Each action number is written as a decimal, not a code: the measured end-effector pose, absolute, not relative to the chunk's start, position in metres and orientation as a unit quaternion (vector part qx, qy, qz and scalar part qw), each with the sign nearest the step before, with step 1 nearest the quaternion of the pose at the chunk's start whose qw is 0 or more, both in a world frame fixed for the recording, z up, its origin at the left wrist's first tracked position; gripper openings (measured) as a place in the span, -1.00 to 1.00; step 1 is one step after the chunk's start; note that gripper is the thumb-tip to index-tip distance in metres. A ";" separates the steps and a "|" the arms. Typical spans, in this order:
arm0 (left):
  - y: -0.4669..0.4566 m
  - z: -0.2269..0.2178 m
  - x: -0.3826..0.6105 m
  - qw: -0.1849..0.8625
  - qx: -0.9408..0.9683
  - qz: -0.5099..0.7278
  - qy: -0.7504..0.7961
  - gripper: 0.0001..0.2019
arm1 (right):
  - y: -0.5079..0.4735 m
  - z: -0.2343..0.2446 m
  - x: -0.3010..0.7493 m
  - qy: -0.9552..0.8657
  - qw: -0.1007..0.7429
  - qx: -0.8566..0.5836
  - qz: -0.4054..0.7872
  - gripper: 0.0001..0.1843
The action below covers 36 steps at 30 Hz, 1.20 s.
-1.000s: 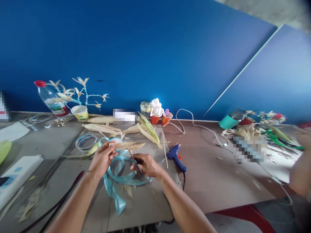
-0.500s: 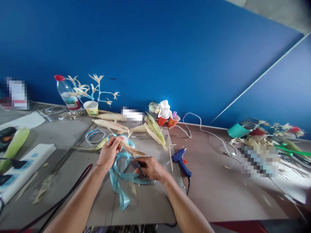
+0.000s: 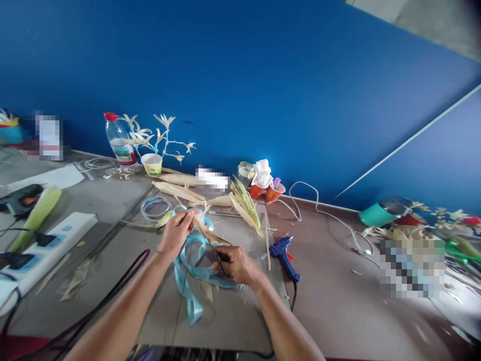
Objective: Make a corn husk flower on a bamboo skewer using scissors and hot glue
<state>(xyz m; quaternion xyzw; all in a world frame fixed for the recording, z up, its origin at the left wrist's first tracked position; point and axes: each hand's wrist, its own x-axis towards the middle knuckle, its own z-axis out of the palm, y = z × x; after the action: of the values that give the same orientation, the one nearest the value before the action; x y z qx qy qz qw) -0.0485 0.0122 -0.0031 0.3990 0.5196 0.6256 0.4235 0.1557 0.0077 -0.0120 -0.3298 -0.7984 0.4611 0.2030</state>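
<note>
My left hand (image 3: 177, 231) pinches one end of a dry corn husk strip (image 3: 208, 232) over the middle of the table. In my right hand (image 3: 238, 263) is a pair of scissors with dark handles (image 3: 222, 263), its blades up against the lower side of the husk. Whether the blades are parted is too small to tell. Beneath both hands a light blue ribbon (image 3: 193, 307) lies in loose loops, partly hidden by them. Just beyond are more dry husks (image 3: 176, 190) and a greenish corn husk (image 3: 246, 205).
A blue glue gun (image 3: 285, 258) lies to the right, near a thin stick (image 3: 267, 243). Behind stand a bottle (image 3: 122, 145), a yellow cup (image 3: 152, 164) holding husk flowers, and red cups (image 3: 274, 191). At left is a power strip (image 3: 71, 233) with dark cables.
The view has turned slightly left, so things sit further right in it. Both hands keep their hold on the husk and scissors, with little visible movement.
</note>
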 end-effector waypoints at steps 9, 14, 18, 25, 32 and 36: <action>0.012 0.000 -0.047 0.429 0.393 0.630 0.514 -0.63 | 0.006 -0.017 0.156 -0.804 0.199 -0.350 0.437 -0.75; 0.012 -0.004 -0.048 0.446 0.385 0.629 0.507 -0.64 | 0.005 -0.020 0.155 -0.793 0.195 -0.374 0.439 -0.77; 0.012 -0.006 -0.047 0.456 0.391 0.624 0.500 -0.60 | 0.006 -0.024 0.155 -0.780 0.206 -0.368 0.463 -0.75; 0.012 -0.012 -0.046 0.478 0.420 0.590 0.497 -0.60 | 0.009 -0.035 0.155 -0.750 0.234 -0.374 0.493 -0.66; 0.013 -0.014 -0.046 0.486 0.440 0.567 0.499 -0.61 | 0.009 -0.041 0.155 -0.741 0.238 -0.386 0.496 -0.64; 0.013 -0.012 -0.042 0.479 0.421 0.587 0.498 -0.61 | 0.009 -0.038 0.155 -0.746 0.237 -0.383 0.490 -0.67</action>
<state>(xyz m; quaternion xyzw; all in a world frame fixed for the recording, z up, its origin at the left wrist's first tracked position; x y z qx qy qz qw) -0.0425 0.0128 -0.0123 0.4208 0.4982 0.5873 0.4794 0.1549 0.0092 -0.0383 -0.3830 -0.7462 0.4900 0.2374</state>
